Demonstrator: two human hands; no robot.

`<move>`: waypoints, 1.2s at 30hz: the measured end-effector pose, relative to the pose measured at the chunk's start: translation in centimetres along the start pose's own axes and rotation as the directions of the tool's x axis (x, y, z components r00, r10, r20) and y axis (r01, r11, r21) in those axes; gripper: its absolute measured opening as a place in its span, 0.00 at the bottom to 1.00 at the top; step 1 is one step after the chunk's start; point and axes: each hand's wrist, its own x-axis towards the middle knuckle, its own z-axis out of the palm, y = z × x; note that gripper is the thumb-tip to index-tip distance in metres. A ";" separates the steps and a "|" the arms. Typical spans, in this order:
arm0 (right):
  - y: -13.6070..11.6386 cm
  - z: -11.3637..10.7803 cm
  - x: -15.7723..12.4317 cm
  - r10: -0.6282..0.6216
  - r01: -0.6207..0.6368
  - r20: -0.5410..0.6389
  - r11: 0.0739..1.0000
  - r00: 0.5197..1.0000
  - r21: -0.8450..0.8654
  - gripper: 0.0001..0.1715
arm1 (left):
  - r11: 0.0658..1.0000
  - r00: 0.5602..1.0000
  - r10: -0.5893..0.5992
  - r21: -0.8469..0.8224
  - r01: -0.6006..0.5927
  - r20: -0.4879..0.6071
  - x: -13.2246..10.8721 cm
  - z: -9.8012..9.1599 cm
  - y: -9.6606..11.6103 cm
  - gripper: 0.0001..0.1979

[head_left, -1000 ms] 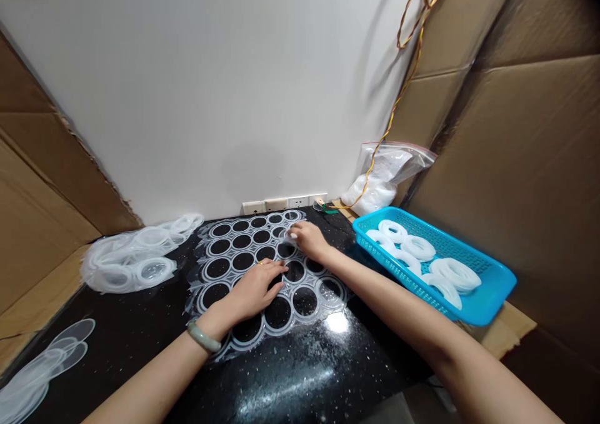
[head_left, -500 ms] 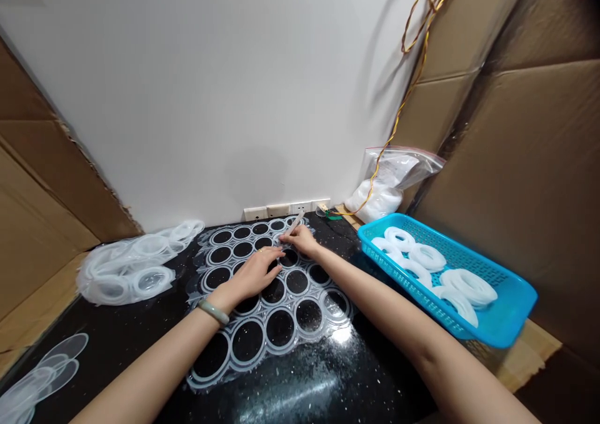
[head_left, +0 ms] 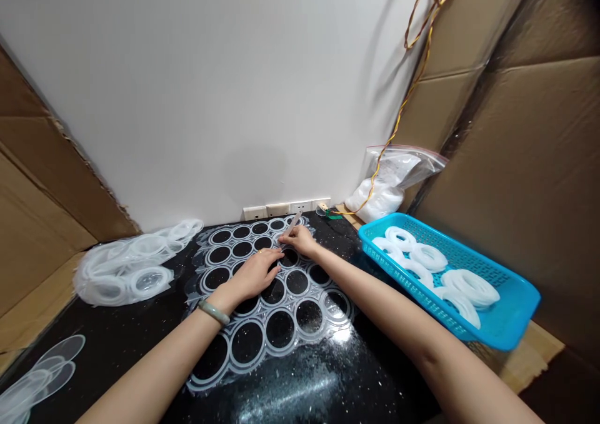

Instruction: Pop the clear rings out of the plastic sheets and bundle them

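Note:
A clear plastic sheet (head_left: 276, 324) lies on a black speckled countertop (head_left: 300, 399), its pale rings framing dark round holes. My left hand (head_left: 255, 274) rests flat on the sheet, fingers together and pointing right, with a jade bangle (head_left: 213, 312) on the wrist. Just beyond it, my right hand (head_left: 300, 239) pinches a slim translucent strip (head_left: 293, 225) whose lower end meets the sheet near the far rings. The fingertips of my two hands nearly meet. The hands hide part of the sheet.
A blue plastic basket (head_left: 450, 280) of white rings stands to the right. A heap of clear rings (head_left: 124, 274) lies left, with clear discs (head_left: 42, 374) at lower left. Behind are wall sockets (head_left: 285, 209), a zip bag (head_left: 389, 183), and a yellow wire; cardboard lines both sides.
Since a second ago, both hands have moved toward the far rings and the strip shows upright in my right hand. The last half second brought little change.

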 end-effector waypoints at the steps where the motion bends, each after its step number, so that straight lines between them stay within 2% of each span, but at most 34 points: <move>1: -0.1 0.0 -0.2 -0.014 0.014 -0.001 1.000 1.000 -0.020 0.05 | 1.000 1.000 -0.001 0.001 0.001 -0.003 0.0 0.0 0.0 0.17; 3: -0.4 0.1 -0.7 -0.070 0.069 -0.003 0.992 0.998 -0.106 0.06 | 1.000 1.000 -0.002 0.000 0.002 -0.008 0.0 0.1 0.0 0.17; 5: -0.7 0.2 -1.2 -0.173 0.167 0.002 0.950 0.985 -0.264 0.08 | 1.000 1.000 -0.002 -0.005 0.002 -0.012 0.0 0.1 0.0 0.17; 8: -1.0 0.2 -1.7 -0.315 0.307 0.083 0.776 0.946 -0.551 0.09 | 1.000 1.000 -0.006 -0.021 0.006 -0.018 0.0 0.0 0.2 0.16; 11: -1.1 -0.4 -0.9 -0.323 0.303 0.113 0.630 0.939 -0.715 0.12 | 1.000 1.000 -0.018 -0.025 0.017 -0.015 0.1 -0.4 0.4 0.16; 13: -1.2 -1.4 0.4 -0.294 0.190 -0.009 0.639 0.956 -0.745 0.13 | 0.999 1.000 -0.028 -0.025 0.028 -0.006 0.0 -0.6 0.7 0.16; 15: -1.3 -2.5 1.9 -0.244 0.012 -0.228 0.708 0.943 -0.706 0.16 | 0.999 0.999 -0.035 -0.034 0.035 0.000 0.0 -0.8 0.9 0.16; 18: -1.4 -4.2 3.4 -0.166 -0.182 -0.511 0.807 0.843 -0.562 0.20 | 0.998 0.999 -0.037 -0.055 0.036 -0.002 -0.1 -0.9 1.1 0.16; 20: -1.6 -4.9 3.7 -0.151 -0.189 -0.582 0.856 0.799 -0.481 0.19 | 0.997 0.999 -0.043 -0.060 0.042 -0.003 -0.1 -0.9 1.0 0.16; 22: -1.7 -5.1 3.6 -0.114 -0.133 -0.559 0.915 0.821 -0.380 0.17 | 0.997 0.999 -0.048 -0.064 0.048 0.001 0.0 -0.9 0.8 0.16; 24: -1.9 -4.8 3.5 -0.063 -0.075 -0.476 0.961 0.877 -0.266 0.15 | 0.996 0.999 -0.044 -0.073 0.044 -0.001 0.3 -0.9 0.6 0.16; 26: -2.0 -4.2 3.6 -0.027 -0.047 -0.380 0.982 0.924 -0.185 0.14 | 0.996 0.999 -0.041 -0.080 0.039 -0.022 0.6 -1.0 0.2 0.15; 28: -1.9 -3.3 3.8 -0.011 -0.036 -0.304 0.988 0.953 -0.148 0.13 | 0.996 0.998 -0.047 -0.075 0.043 -0.052 1.1 -1.3 -0.2 0.13; 31: -1.5 -2.1 3.8 0.005 -0.026 -0.210 0.995 0.978 -0.096 0.09 | 0.996 0.993 -0.075 -0.051 0.071 -0.091 1.8 -1.6 -1.0 0.12; 36: -0.3 -1.3 3.2 0.013 -0.021 -0.136 0.998 0.991 -0.062 0.08 | 0.992 0.986 -0.126 -0.007 0.127 -0.112 4.1 -1.5 -2.5 0.10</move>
